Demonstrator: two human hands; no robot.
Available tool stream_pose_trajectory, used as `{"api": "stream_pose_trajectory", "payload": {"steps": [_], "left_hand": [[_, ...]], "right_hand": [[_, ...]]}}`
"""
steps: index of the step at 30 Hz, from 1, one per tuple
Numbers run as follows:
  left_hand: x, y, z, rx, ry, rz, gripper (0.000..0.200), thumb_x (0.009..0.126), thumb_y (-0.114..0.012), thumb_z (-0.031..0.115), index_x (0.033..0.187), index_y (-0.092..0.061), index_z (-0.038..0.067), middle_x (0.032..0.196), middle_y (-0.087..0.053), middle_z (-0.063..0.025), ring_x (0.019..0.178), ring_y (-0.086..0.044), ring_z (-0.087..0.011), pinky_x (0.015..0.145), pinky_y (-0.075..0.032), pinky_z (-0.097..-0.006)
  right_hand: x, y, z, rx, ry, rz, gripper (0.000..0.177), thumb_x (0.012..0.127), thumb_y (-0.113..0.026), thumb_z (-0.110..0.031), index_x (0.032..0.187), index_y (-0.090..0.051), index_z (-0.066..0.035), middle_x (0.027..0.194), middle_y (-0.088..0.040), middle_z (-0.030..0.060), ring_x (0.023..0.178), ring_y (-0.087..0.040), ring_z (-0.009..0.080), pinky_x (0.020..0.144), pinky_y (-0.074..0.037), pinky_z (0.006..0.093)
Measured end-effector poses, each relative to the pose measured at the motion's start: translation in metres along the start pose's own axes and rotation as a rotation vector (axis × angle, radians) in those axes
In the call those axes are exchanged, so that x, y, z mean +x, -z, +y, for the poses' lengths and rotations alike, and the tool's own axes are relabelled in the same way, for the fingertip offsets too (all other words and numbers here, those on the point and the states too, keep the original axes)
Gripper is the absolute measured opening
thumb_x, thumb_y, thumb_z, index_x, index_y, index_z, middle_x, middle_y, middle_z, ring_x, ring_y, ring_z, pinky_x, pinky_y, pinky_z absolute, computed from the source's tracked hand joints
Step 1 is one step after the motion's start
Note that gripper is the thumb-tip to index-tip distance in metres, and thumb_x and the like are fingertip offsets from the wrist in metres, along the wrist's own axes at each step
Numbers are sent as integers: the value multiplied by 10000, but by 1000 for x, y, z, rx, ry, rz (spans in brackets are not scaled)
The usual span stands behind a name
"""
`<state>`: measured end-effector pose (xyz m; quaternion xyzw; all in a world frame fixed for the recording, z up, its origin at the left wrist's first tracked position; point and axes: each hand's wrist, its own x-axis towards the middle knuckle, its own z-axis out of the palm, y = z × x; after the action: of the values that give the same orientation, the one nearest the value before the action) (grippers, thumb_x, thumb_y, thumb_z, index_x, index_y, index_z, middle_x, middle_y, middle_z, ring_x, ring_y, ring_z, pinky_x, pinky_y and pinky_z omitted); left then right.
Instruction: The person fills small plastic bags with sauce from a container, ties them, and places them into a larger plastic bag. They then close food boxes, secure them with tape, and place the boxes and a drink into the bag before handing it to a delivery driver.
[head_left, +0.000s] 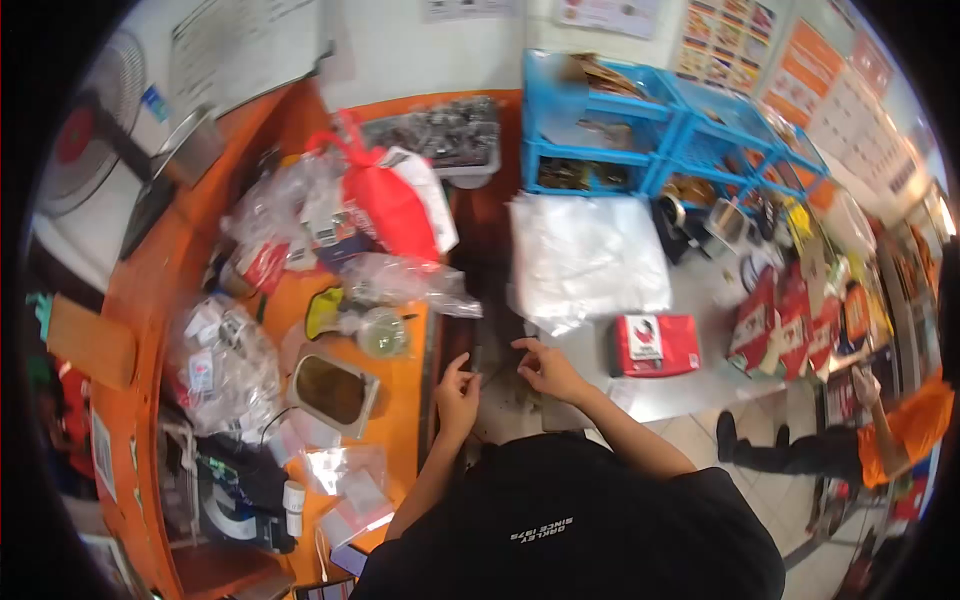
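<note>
My left hand (458, 398) is held up near the right edge of the orange counter (400, 430). Its fingers are loosely bent, with thumb and forefinger apart, and I see nothing in them. My right hand (552, 372) hovers by the front left corner of the metal table (590, 400), its forefinger reaching left and its thumb apart from it. Between the two hands lies a dark gap where details are blurred. Nearest to the right hand are a stack of clear plastic bags (590, 260) and a red and black box (656, 345) with a white label.
On the counter are a red plastic bag (395, 205), a metal-rimmed container (333, 393), a clear cup (382, 332) and loose plastic bags (230, 365). Blue crates (600, 130) stand behind the table. Red and white packets (785, 320) lie right, near a person in orange (905, 430).
</note>
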<state>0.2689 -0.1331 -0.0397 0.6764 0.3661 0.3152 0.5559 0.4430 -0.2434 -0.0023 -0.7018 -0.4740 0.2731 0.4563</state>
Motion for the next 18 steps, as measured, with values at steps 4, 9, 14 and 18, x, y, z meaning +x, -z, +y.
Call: {"api": "stream_pose_trajectory", "payload": {"steps": [4, 9, 14, 18], "left_hand": [[-5, -52, 23, 221, 29, -186, 199, 862, -659, 176, 910, -684, -16, 828, -675, -139, 703, -649, -176, 637, -501, -290], [26, -88, 43, 356, -441, 275, 289, 808, -678, 198, 1067, -619, 83, 1157, -562, -140, 1129, -484, -331, 996, -334, -443], [105, -22, 78, 680, -583, 545, 505, 815, -663, 224, 1240, -494, 10, 1313, -427, -231, 1248, -367, -404, 1050, -259, -512], [175, 8, 58, 1024, -53, 681, 754, 770, -698, 298, 1357, -361, -34, 1472, -252, -269, 1359, -206, -489, 1130, -166, -525]], "right_hand": [[-60, 55, 3, -187, 32, 267, 135, 861, -613, -111, 788, -620, 2, 596, -583, 131, 494, -531, 200, 508, -403, 368], [-127, 137, 47, 43, -122, 664, 201, 915, -616, -149, 785, -620, 4, 624, -551, 12, 521, -491, 76, 454, -377, 253], [-155, 163, 52, -19, -205, 586, 266, 922, -585, -152, 688, -543, -32, 527, -507, 9, 489, -487, 73, 470, -363, 251], [-132, 126, 51, 81, -173, 429, 170, 877, -619, -84, 732, -582, -5, 582, -542, 16, 503, -501, 85, 507, -412, 243]]}}
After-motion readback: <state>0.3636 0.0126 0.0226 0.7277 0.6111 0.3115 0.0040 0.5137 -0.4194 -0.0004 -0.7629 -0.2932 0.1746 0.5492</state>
